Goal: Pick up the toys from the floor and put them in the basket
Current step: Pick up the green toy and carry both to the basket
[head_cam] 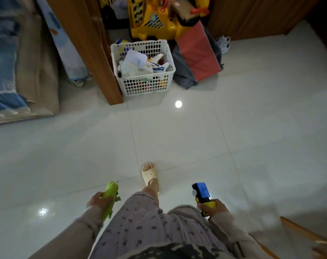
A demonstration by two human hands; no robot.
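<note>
My left hand (98, 201) grips a green plastic crocodile toy (110, 197), held low beside my left leg. My right hand (213, 207) is closed around a blue and yellow toy vehicle (202, 193), its blue end pointing forward. The white perforated basket (169, 70) stands on the floor well ahead, against a wooden post, and holds several toys and white bags. Both hands are far from the basket.
A wooden post (103, 71) stands left of the basket. A red and grey folded bag (196, 58) leans on its right, and a yellow ride-on toy (153, 19) sits behind. A mattress with bedding (22, 71) lies at the left. My slippered foot (149, 174) steps on pale tiles.
</note>
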